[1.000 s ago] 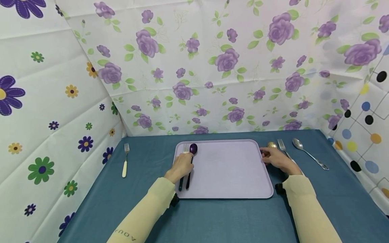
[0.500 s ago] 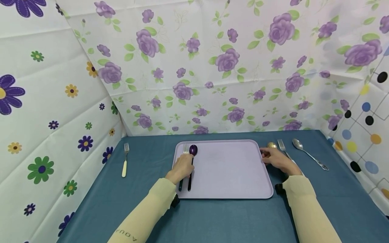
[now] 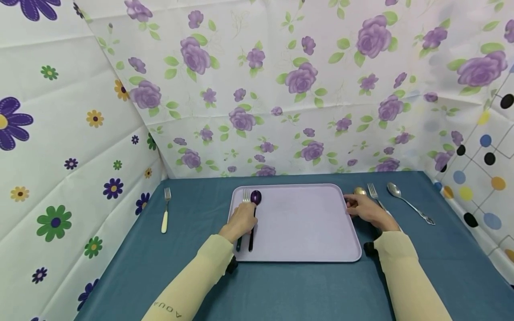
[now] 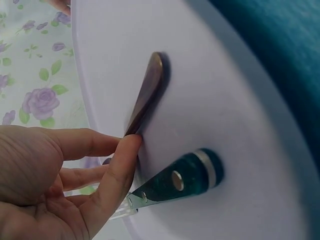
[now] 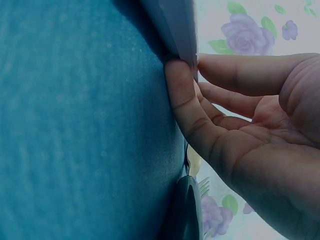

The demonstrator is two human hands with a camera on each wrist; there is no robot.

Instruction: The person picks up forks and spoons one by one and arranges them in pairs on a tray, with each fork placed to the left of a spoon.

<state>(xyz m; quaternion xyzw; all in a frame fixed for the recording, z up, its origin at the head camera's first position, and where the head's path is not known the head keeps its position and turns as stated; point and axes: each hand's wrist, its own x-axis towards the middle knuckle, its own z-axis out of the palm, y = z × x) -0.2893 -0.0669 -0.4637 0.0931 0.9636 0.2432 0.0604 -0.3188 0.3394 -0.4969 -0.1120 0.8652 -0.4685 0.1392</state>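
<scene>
A dark purple spoon [image 3: 255, 197] lies lengthwise on the left part of a pale lilac tray [image 3: 305, 223]. My left hand [image 3: 241, 220] pinches the spoon's handle [image 4: 147, 92] between thumb and finger. Just left of it on the tray is a fork [image 3: 246, 195] with a green handle [image 4: 185, 175], its middle hidden by the hand. At the tray's right side, my right hand [image 3: 367, 209] holds the rim [image 5: 177, 30], thumb on top and a finger against the outer edge.
A cream-handled fork [image 3: 165, 216] lies on the blue cloth [image 3: 192, 276] left of the tray. Right of it are a gold spoon [image 3: 359, 191], partly hidden, another fork [image 3: 373, 191] and a silver spoon [image 3: 409, 205]. Flowered sheets [image 3: 273, 89] stand behind.
The handle end of the purple spoon has swung slightly right, away from the green-handled fork, with my left hand on it. My right hand and the tray have stayed in place.
</scene>
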